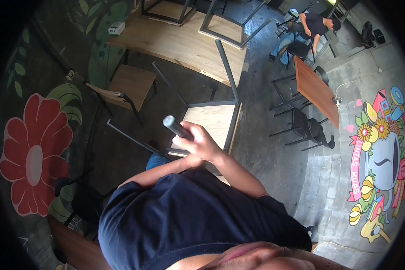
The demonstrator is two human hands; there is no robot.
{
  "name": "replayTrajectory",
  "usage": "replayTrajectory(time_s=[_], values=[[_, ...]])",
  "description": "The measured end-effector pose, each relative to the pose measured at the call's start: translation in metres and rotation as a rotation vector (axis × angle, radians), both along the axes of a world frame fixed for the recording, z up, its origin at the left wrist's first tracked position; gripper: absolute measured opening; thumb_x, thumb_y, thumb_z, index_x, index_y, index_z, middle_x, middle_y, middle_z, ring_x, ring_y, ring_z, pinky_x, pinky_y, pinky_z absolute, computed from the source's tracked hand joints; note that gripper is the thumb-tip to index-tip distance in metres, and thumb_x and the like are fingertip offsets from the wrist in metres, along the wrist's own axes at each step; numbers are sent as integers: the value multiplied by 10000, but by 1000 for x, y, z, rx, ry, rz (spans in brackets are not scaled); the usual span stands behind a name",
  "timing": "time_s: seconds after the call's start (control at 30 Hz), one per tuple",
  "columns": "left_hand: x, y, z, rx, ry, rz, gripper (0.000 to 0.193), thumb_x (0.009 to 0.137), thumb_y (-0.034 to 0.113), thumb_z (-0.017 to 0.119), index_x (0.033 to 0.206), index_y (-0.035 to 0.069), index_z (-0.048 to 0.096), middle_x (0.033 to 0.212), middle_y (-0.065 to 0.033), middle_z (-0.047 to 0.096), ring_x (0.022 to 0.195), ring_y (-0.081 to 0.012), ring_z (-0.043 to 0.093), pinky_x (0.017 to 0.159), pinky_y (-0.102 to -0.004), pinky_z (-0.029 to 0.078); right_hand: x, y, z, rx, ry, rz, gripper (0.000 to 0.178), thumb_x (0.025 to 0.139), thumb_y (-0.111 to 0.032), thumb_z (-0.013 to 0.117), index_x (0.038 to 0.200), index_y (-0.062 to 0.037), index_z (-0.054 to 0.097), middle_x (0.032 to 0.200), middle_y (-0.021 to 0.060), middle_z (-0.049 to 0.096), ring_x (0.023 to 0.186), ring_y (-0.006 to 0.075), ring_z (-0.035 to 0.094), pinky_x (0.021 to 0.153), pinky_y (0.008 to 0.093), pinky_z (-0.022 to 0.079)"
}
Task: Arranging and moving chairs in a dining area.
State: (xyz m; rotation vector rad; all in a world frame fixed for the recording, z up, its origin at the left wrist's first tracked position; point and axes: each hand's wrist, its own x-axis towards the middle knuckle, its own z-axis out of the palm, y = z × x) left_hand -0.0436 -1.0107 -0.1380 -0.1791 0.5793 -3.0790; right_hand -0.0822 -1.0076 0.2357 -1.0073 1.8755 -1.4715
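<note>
In front of my body is an upturned stool with a pale wooden seat (210,118) and a dark metal frame, its legs pointing up. My right hand (199,143) is closed around one dark leg (179,129), whose pale end sticks out above the fingers. My left forearm (159,174) reaches across from the left to the right wrist. Of my left hand (194,161) only a little shows below the right one, and its fingers are hidden. The other legs, such as the far right one (227,67), stand free of my hands.
Beyond is a wooden table (166,38) carrying upturned stools (222,27) and a small white box (116,28). A wooden chair (132,85) stands left. Rightward are a brown table (312,87), black chairs (301,123) and another person (315,24) bending at the back.
</note>
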Motion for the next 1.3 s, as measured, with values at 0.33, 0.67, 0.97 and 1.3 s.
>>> replayTrajectory(time_s=[0.33,0.67,0.97,1.3], values=[[100,-299,340,-2313,-1165,1155,331,734,167,626,1018,21,543,1123,-165,520,1089,-290,473,923,-396,360,-5,54,30,93,-57,10,251,672,-165,620,566,-46,426,483,18,381,445,113,374,443,289,259],[16,-336,296,-1239,-335,639,400,716,435,564,651,65,426,581,-29,410,575,-140,411,622,-281,351,-34,37,24,-275,158,-279,402,703,-286,678,555,-22,412,493,50,431,411,168,422,411,276,299],[-72,-339,330,-1375,-145,589,421,729,444,571,673,56,418,588,-21,395,576,-127,379,592,-272,302,-95,44,8,-471,79,-495,510,777,-399,639,520,-31,397,455,35,397,384,142,372,401,271,292],[-181,-296,321,-1532,-247,682,585,877,546,350,578,48,420,539,-37,393,510,-132,360,617,-287,348,-187,85,-57,-493,0,-576,491,817,-416,558,558,-36,388,466,41,384,406,146,361,435,285,311]])
